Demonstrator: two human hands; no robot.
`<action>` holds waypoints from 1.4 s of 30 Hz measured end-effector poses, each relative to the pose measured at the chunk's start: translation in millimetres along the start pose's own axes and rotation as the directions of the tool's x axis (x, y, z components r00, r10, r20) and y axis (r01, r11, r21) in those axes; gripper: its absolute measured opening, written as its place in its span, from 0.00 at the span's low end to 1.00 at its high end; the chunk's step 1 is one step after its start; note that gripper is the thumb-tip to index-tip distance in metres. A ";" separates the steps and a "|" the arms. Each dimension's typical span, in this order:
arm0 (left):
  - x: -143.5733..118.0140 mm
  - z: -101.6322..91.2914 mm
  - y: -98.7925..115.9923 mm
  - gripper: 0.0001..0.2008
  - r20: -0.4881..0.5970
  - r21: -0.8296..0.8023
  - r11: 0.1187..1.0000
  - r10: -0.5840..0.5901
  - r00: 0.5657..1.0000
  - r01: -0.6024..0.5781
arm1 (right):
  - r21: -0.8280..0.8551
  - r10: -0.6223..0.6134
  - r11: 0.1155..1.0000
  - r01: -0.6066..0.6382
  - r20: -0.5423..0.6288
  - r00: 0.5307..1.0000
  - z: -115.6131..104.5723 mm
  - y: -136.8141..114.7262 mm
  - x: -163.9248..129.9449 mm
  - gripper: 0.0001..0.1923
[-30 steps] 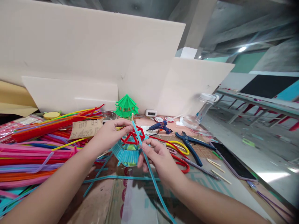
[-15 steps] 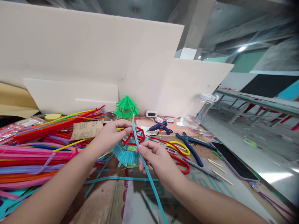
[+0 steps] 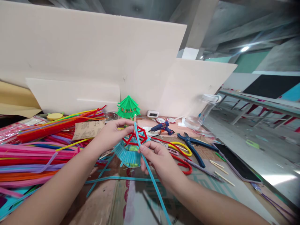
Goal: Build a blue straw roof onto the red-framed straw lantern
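Note:
A light-blue pipe cleaner (image 3: 156,187) runs from the upper middle down to the front edge of the view. At its top, a pale wooden stick tip (image 3: 135,117) pokes out. My left hand (image 3: 112,132) pinches the top part between thumb and fingertips. Lower down, my right hand (image 3: 158,156) grips the same pipe cleaner, fingers curled around it. Behind my hands stands a blue fringed piece (image 3: 127,156) with a red pipe-cleaner lattice (image 3: 142,135) on top, partly hidden by them. Farther back is a green tiered roof shape (image 3: 128,107).
Bundled coloured pipe cleaners (image 3: 35,156) cover the left side. Rightward lie a glue gun (image 3: 161,127), blue pliers (image 3: 193,150), red-and-yellow-handled scissors (image 3: 181,148), short wooden sticks (image 3: 220,168) and a phone (image 3: 236,162). A clear bottle (image 3: 199,112) stands behind. Pale boards (image 3: 93,56) rise at the back.
The view has shifted very slightly, carrying everything a little to the right. Both hands keep their hold on the blue pipe cleaner, with hardly any movement.

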State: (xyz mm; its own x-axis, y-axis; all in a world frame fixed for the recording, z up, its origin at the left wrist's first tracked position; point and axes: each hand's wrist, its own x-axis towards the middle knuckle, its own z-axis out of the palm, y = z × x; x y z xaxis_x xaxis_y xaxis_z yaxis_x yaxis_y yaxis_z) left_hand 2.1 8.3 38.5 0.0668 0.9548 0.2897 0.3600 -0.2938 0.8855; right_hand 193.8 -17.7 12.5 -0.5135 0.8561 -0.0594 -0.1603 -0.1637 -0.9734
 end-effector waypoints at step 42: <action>-2.5 5.4 8.7 0.23 -0.068 -0.142 0.987 -0.081 0.994 0.071 | -0.033 0.011 0.999 -0.012 -0.010 1.000 0.2 0.8 0.2 0.17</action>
State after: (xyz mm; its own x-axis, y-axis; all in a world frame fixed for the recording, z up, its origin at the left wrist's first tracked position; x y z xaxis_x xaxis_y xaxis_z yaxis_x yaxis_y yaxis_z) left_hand 10.1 3.6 43.5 -0.0259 0.9703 0.2405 0.2277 -0.2286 0.9465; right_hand 193.5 -17.7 11.8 -0.5067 0.8591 -0.0726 -0.1260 -0.1571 -0.9795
